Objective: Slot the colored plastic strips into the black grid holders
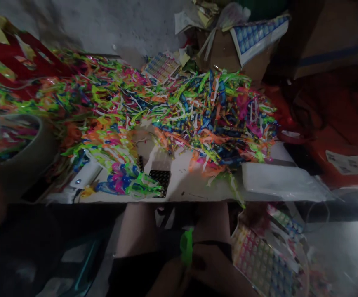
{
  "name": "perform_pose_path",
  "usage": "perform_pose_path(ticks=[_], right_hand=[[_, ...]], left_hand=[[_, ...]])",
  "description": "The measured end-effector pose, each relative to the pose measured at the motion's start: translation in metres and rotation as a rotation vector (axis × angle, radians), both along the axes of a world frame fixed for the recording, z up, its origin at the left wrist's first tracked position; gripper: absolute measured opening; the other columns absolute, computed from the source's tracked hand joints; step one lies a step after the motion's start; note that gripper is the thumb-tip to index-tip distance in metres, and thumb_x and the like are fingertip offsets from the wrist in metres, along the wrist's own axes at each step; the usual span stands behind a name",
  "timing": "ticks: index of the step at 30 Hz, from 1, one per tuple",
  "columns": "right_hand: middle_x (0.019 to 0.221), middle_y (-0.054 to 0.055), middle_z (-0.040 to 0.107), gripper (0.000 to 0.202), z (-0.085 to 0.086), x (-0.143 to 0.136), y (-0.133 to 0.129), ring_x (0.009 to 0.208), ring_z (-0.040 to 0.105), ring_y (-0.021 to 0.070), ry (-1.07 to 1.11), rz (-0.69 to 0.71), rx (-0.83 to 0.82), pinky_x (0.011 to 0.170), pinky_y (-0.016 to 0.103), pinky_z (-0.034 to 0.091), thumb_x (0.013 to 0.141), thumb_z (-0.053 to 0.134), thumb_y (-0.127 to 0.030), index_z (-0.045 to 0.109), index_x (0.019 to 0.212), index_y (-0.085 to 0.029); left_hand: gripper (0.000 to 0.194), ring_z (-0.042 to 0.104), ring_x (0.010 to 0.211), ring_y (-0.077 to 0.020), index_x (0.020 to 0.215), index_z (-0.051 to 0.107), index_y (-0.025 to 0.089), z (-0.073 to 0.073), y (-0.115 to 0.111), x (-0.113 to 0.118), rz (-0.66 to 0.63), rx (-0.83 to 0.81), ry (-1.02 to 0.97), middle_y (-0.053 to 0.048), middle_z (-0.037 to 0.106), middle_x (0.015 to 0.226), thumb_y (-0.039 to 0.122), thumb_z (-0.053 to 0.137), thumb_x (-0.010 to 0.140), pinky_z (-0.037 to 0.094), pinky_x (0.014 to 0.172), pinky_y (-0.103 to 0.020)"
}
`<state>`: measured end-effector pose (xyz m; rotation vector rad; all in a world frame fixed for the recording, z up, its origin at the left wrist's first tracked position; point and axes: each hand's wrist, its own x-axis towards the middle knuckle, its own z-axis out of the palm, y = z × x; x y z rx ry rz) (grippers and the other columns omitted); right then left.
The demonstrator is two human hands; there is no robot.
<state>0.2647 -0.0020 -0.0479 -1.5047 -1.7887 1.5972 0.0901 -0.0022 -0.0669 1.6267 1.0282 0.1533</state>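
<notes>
Low in the head view, above my lap, a bright green looped plastic piece (187,247) stands upright between my hands. My left hand (168,278) and my right hand (211,264) come together at its lower end, with fingers closed around it; deep shadow hides the fingertips. On the table's near edge lies a bunch of blue, pink and green plastic pieces (126,181), partly over a small black grid-like block (163,181). Behind it spreads a large heap of similar coloured plastic pieces (191,107), some with yellow patterned ends.
A white tub (45,136) holding coloured pieces and a red crate (43,53) stand at the left. At the right lie a clear plastic bag (274,181) and a red surface (346,119). A cardboard box (225,49) is behind; printed sheets (262,260) lie below the table.
</notes>
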Motion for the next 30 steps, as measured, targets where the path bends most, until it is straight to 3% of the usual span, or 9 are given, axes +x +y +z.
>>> perform_pose_path(ticks=[3,5,10,15,19,23,25,27,30], right_hand=[[0.082,-0.001,0.064,0.020,0.005,0.008,0.010,0.072,0.056,0.0136,-0.031,-0.106,-0.046,0.064,0.021,0.041,0.072,0.065,-0.023,0.062,0.092,-0.020],[0.082,0.001,0.063,0.017,0.006,0.008,0.018,0.073,0.057,0.0148,-0.035,-0.123,-0.025,0.065,0.023,0.043,0.076,0.062,-0.026,0.062,0.091,-0.019],[0.106,0.006,0.066,0.035,0.001,-0.015,0.035,0.094,0.060,0.0211,0.062,-0.057,0.045,0.084,0.033,0.047,0.075,0.059,-0.022,0.062,0.109,-0.022],[0.120,0.006,0.063,0.057,0.008,-0.054,0.045,0.108,0.058,0.0231,0.161,-0.070,0.037,0.094,0.037,0.044,0.069,0.057,-0.013,0.054,0.125,-0.023],[0.104,0.003,0.069,0.042,0.011,-0.078,0.047,0.095,0.063,0.0181,0.165,-0.048,0.108,0.086,0.029,0.047,0.071,0.046,-0.006,0.066,0.104,-0.023],[0.104,0.005,0.068,0.029,0.005,-0.075,0.075,0.100,0.061,0.0174,0.165,-0.115,0.268,0.089,0.028,0.045,0.075,0.048,-0.013,0.066,0.097,-0.021],[0.104,0.008,0.066,0.017,-0.001,-0.067,0.105,0.100,0.060,0.0197,0.160,-0.273,0.393,0.089,0.030,0.046,0.075,0.056,-0.023,0.065,0.088,-0.018],[0.094,0.009,0.066,0.017,-0.012,-0.060,0.137,0.084,0.063,0.0183,0.151,-0.428,0.361,0.077,0.029,0.050,0.075,0.060,-0.032,0.063,0.079,-0.016],[0.078,0.004,0.066,0.026,-0.036,-0.058,0.173,0.075,0.063,0.0173,0.182,-0.442,0.230,0.072,0.028,0.050,0.073,0.063,-0.041,0.062,0.076,-0.016]], left_hand=[[0.036,0.063,0.072,-0.0173,0.081,0.066,0.018,0.001,0.006,0.003,0.041,0.074,0.063,-0.008,0.070,0.083,0.034,0.035,0.089,0.049,0.070,-0.024],[0.043,0.063,0.068,-0.0170,0.082,0.066,0.018,0.000,0.009,-0.001,0.181,0.094,0.068,-0.007,0.068,0.075,0.036,0.029,0.093,0.050,0.067,-0.025],[0.043,0.060,0.104,-0.0235,0.120,0.056,0.019,-0.015,0.011,-0.022,0.514,0.276,-0.088,-0.012,0.063,0.109,0.041,0.034,0.091,0.050,0.091,-0.039],[0.046,0.043,0.127,-0.0272,0.138,0.038,0.030,-0.009,0.010,-0.035,0.573,0.439,-0.100,-0.008,0.041,0.140,0.032,0.033,0.092,0.041,0.105,-0.046],[0.053,0.031,0.134,-0.0313,0.143,0.025,0.031,0.001,0.021,-0.039,0.559,0.667,-0.024,-0.008,0.032,0.147,0.022,0.030,0.092,0.036,0.106,-0.055],[0.061,0.031,0.135,-0.0276,0.146,0.011,0.031,0.003,0.039,-0.047,0.481,0.731,-0.043,-0.010,0.027,0.149,0.021,0.036,0.091,0.040,0.104,-0.050],[0.061,0.031,0.135,-0.0265,0.145,0.016,0.028,0.002,0.045,-0.052,0.450,0.681,-0.031,-0.012,0.029,0.148,0.024,0.041,0.090,0.040,0.104,-0.048],[0.051,0.034,0.133,-0.0255,0.139,0.031,0.024,-0.002,0.051,-0.057,0.453,0.639,0.017,-0.013,0.035,0.144,0.025,0.044,0.089,0.039,0.104,-0.048],[0.035,0.043,0.127,-0.0237,0.123,0.050,0.021,-0.017,0.060,-0.063,0.499,0.656,0.088,-0.012,0.044,0.137,0.024,0.045,0.089,0.042,0.102,-0.047]])
